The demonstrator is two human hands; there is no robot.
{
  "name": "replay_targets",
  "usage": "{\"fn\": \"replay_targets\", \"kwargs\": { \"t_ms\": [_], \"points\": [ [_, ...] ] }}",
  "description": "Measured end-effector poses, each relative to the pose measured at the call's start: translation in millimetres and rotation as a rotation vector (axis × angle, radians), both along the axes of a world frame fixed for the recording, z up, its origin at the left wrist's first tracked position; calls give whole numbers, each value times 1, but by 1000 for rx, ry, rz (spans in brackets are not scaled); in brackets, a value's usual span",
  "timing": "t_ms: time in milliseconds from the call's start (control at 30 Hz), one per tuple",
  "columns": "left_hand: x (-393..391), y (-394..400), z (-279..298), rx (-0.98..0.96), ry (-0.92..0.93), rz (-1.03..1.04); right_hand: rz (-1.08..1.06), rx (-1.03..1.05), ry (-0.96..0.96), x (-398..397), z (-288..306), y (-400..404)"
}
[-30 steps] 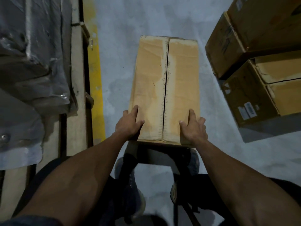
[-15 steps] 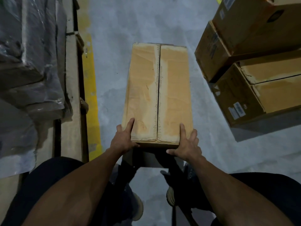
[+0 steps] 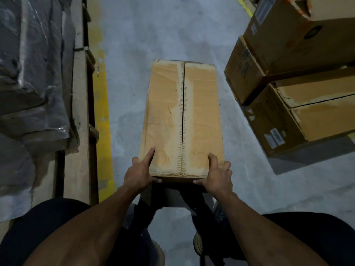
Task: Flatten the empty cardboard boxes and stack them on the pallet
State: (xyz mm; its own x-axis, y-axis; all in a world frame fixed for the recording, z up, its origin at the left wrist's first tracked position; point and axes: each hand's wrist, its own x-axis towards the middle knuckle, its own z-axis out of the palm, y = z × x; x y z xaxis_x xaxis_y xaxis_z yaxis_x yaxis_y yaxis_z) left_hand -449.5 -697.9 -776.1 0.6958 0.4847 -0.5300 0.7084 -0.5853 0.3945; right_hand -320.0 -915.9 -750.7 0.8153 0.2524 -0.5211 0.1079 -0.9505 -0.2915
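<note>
1. Nearest the camera, two bare forearms reached forward over dark trousers, and a shoe (image 3: 198, 244) showed on the grey floor (image 3: 172, 31) between the legs
2. The left hand (image 3: 138, 174) gripped the near left corner of the cardboard box (image 3: 182, 120), its forefinger lying along the top face and its thumb tucked under the near edge
3. The right hand (image 3: 218, 176) held the near right corner in the same way, forefinger on top, the other fingers curled round the side, thumb under the edge
4. The box ran lengthwise away from the person, still in full box shape, its two top flaps closed and meeting at a dark centre seam edged with pale tape marks; whether its far end rested on the floor could not be told
5. To the left ran a yellow floor line (image 3: 102, 104), and beyond it a wooden pallet (image 3: 81, 116) bore a load wrapped in plastic film (image 3: 32, 73)
6. To the right, well apart from the held box, stood a stack of brown cartons (image 3: 284, 60); the lowest carton (image 3: 272, 121) carried a white label (image 3: 274, 138) on its side
7. Far off, bare floor filled the space between pallet and cartons
</note>
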Motion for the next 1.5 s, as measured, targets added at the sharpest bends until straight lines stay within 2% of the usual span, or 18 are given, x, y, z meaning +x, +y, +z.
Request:
{"fn": "replay_targets", "kwargs": {
  "t_ms": [200,433,767,967,1133,1267,1367,1500],
  "points": [
    [3,10,39,6,-38,-27,24,1,-59,2,43,-1],
    [-1,26,119,14,-184,-140,4,103,-158,-5,103,-9],
    [-18,26,235,172,-382,30,-105,433,-400,-32,195,-15],
    [-7,36,300,309,-511,66,-107,582,-486,-15,242,-6],
    [10,38,293,421,-571,118,-88,513,-479,4,250,10],
    [14,40,276,300,-651,161,-100,493,-454,27,258,45],
    [2,42,268,314,-536,13,-119,514,-454,43,263,58],
    [-39,39,255,136,-322,-122,-140,625,-433,55,267,50]
  ]
}}
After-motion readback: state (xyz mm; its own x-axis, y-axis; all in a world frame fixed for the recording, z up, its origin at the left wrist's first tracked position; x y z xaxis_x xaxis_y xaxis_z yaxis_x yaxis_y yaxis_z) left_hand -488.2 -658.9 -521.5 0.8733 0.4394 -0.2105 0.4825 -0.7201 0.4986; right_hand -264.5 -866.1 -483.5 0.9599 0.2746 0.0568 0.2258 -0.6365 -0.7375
